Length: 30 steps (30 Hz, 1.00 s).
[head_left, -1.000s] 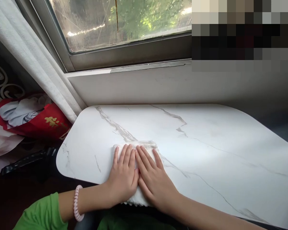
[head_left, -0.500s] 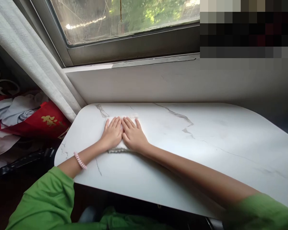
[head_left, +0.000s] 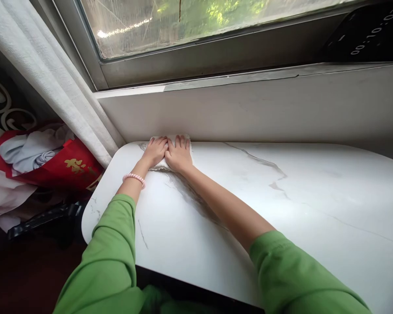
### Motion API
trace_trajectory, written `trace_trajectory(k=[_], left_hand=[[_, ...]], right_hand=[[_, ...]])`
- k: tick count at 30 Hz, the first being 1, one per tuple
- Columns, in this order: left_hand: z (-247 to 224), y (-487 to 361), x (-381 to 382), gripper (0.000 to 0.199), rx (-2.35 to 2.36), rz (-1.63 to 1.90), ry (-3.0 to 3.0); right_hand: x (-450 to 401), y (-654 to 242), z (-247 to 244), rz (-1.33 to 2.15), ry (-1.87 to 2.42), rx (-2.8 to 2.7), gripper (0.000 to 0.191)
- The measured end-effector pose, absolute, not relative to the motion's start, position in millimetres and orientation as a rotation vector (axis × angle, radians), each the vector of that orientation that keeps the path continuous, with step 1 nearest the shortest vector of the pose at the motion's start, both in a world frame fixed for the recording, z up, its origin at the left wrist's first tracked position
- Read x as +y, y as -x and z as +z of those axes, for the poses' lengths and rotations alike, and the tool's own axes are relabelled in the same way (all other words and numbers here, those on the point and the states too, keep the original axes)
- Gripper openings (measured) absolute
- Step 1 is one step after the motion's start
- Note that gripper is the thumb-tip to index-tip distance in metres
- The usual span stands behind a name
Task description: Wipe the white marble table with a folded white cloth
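Observation:
A white cloth (head_left: pixel 163 166) lies spread at the far edge of the white marbled table (head_left: pixel 236 196), its back part reaching up against the wall. My left hand (head_left: pixel 155 151) presses flat on the cloth's left side, fingers stretched out. Beside it, my right hand (head_left: pixel 178 155) rests flat on the cloth with its fingers spread, the two hands touching at the thumbs. Neither hand is wrapped round the cloth. A pink coiled band (head_left: pixel 134 178) circles my left wrist.
Behind the table stands a pale wall (head_left: pixel 236 104) below a window frame (head_left: pixel 216 56). A white curtain (head_left: pixel 52 74) hangs at the left, next to a red bag (head_left: pixel 75 168) stuffed with clothes. A dark phone-like screen with digits (head_left: pixel 370 35) shows at the upper right.
Both hands have slid the cloth away from me, from the middle of the table's left part to its back edge by the wall. The view has shifted slightly.

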<state>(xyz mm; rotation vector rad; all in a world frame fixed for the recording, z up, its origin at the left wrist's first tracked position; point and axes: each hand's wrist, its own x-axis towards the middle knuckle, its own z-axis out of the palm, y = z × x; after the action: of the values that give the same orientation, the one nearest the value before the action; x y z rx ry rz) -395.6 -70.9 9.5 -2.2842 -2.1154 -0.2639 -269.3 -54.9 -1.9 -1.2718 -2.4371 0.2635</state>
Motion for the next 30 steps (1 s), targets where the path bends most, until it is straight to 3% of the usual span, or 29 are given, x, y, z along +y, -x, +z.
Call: trace_trajectory(k=[16,25,30], left_hand=[[12.6,373.5,-143.9,0.049,-2.051,-0.186,2.347],[20.1,356.2,-232.9,0.053,-2.022,-0.226,2.426],[26.5,349.4,-279.0,0.051,-1.993,-0.226,2.470]], right_hand=[[-119.3,237.0,5.5,0.444,1.314,-2.542,0.060],[-181.2,203.5,28.9,1.200,1.130,-2.607,0.084],[-225.1,188.1,37.6,1.366,1.043,-2.627,0.093]])
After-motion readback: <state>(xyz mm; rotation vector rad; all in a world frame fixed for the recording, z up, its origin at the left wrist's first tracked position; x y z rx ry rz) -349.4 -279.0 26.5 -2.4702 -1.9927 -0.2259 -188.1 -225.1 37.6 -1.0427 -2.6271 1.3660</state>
